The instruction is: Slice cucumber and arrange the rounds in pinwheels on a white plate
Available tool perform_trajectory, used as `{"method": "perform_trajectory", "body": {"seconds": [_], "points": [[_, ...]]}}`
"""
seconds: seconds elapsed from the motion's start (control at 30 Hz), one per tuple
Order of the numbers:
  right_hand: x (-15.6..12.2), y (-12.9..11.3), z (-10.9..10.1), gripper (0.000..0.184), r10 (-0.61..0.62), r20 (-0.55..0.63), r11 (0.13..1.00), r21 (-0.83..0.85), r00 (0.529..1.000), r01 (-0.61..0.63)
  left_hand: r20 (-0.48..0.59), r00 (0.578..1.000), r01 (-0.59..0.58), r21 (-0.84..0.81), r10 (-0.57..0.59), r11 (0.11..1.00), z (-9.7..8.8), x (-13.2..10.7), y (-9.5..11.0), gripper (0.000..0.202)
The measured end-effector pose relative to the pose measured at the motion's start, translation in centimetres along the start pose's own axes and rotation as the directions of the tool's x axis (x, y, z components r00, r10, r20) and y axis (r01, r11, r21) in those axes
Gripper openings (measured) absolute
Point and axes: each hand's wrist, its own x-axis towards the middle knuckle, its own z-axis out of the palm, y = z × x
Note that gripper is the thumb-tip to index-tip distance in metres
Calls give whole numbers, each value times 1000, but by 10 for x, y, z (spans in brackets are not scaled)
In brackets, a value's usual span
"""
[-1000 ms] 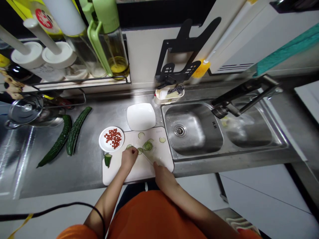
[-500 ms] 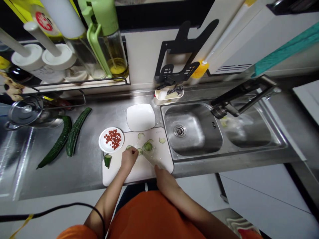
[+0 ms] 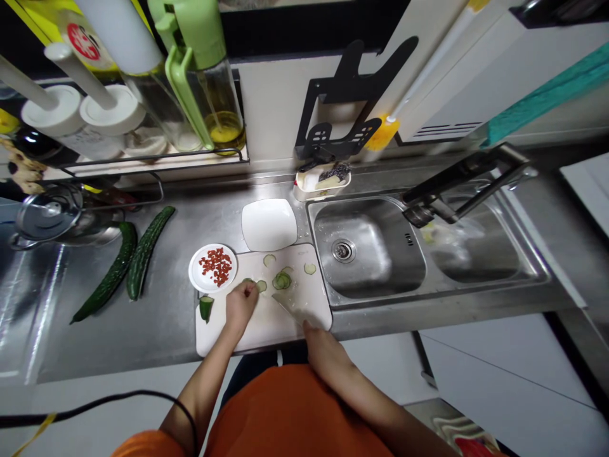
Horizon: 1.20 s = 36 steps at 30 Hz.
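Observation:
On the steel counter lies a white cutting board (image 3: 266, 327). My left hand (image 3: 240, 303) rests on it with fingers curled over a short piece of cucumber (image 3: 248, 281). My right hand (image 3: 320, 339) grips the handle of a knife (image 3: 295, 310), whose broad blade lies tilted over the board's right part. Several thin cucumber slices (image 3: 281, 280) are scattered on the board beyond the blade. A cut cucumber end (image 3: 206, 307) lies at the board's left edge.
A small round plate of red bits (image 3: 212, 267) and an empty white square dish (image 3: 269, 223) sit behind the board. Two whole cucumbers (image 3: 128, 257) lie to the left, near a pot lid (image 3: 47, 212). A double sink (image 3: 371, 251) with a tap (image 3: 457, 184) is to the right.
My right hand has drawn the knife back and to the right, away from the cucumber piece. My left hand has shifted slightly left on the board.

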Motion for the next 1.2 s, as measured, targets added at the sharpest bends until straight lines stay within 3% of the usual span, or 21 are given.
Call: {"method": "perform_trajectory", "body": {"seconds": [0.17,0.37,0.57,0.7,0.83,0.93,1.07,1.2], "points": [[2,1,-1,54,-6,-3,1000,-19,1000,6,-138,988,66,12,-63,998,-10,1,-11,23],[6,4,4,53,-20,-25,1000,-18,999,20,-184,979,99,30,-92,995,-12,1,-22,22],[4,4,4,54,-18,-23,1000,-24,1000,18,-222,975,39,142,-7,989,-9,-2,-28,22],[4,3,4,54,-12,-26,1000,-18,1000,11,-232,964,-80,199,126,977,-7,-2,-27,21],[4,2,3,53,-2,-22,999,-33,1000,2,-155,950,-251,145,272,957,-2,4,-15,22],[4,2,3,54,1,-17,1000,-30,1000,-1,-12,933,-356,88,359,930,5,13,-3,27],[3,0,1,53,7,-23,999,-33,1000,-8,195,906,-395,70,376,916,18,25,10,32],[2,-1,0,53,18,-29,999,-33,999,-19,316,887,-384,95,338,919,25,34,16,34]]}}
